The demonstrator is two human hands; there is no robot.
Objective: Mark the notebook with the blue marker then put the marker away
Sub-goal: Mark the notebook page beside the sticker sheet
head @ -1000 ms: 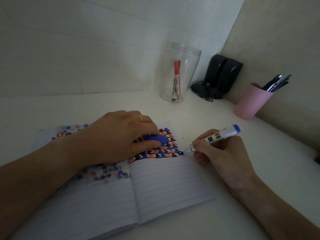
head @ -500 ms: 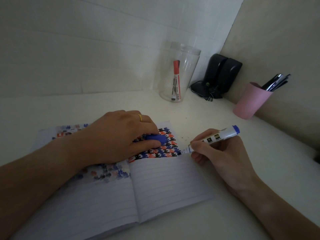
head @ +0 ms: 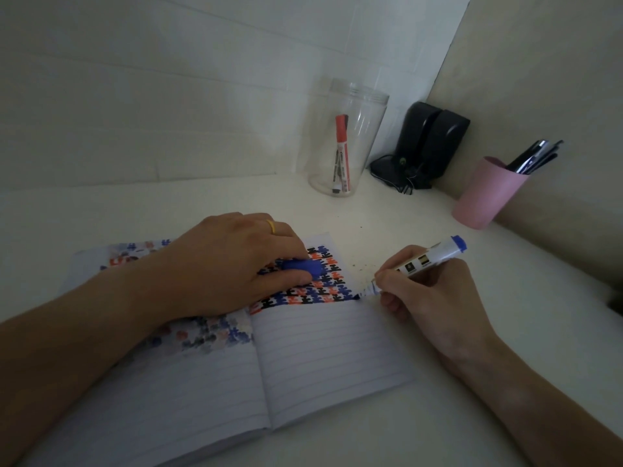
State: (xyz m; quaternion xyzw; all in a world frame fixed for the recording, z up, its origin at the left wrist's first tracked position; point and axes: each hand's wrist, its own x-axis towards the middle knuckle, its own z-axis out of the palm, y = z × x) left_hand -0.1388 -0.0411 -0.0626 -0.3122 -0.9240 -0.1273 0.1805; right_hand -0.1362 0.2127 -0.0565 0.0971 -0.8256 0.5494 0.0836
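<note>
An open lined notebook (head: 323, 358) lies on the white desk, its upper part covered with a red, blue and black pattern. My right hand (head: 435, 298) grips the uncapped blue marker (head: 428, 259), whose tip touches the right edge of the right page at the pattern's last row. My left hand (head: 232, 267) presses flat on the notebook's upper middle and holds the blue marker cap (head: 303, 266) between thumb and fingers.
A clear plastic jar (head: 344, 143) holding a red marker stands behind the notebook. Beside it in the corner sit black speakers (head: 424, 146), and a pink cup (head: 485, 193) of pens stands by the right wall. Walls close the desk at back and right.
My right hand has shifted slightly left and down, bringing the marker tip onto the page's right edge. The left hand has stayed put.
</note>
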